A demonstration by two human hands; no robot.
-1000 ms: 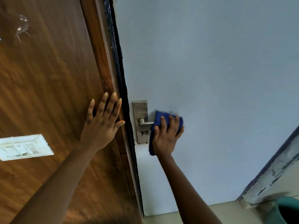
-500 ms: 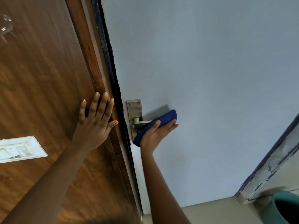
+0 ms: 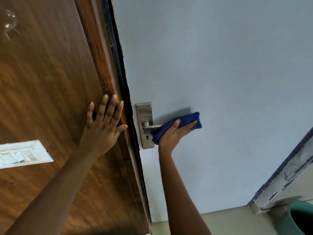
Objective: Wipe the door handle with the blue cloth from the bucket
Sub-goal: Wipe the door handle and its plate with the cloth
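A silver lever door handle [image 3: 149, 127] on a steel backplate [image 3: 144, 116] is fixed to the pale blue door [image 3: 220, 73]. My right hand [image 3: 174, 135] grips the blue cloth [image 3: 184, 122], which is wrapped over the lever from below; only the lever's stub near the plate shows. My left hand [image 3: 103, 128] lies flat with fingers spread on the brown wooden panel [image 3: 42, 82] beside the door's edge. The green bucket [image 3: 299, 219] sits at the bottom right corner.
A white switch plate [image 3: 22, 154] is set in the wooden panel at left. A dark seal strip [image 3: 122, 73] runs between panel and door. A chipped door frame [image 3: 286, 172] slants at the lower right, above beige floor [image 3: 237, 221].
My right hand turned from lying on top of the handle to gripping under it, then slid the cloth right along the lever, baring its stub. My left hand stayed on the panel.
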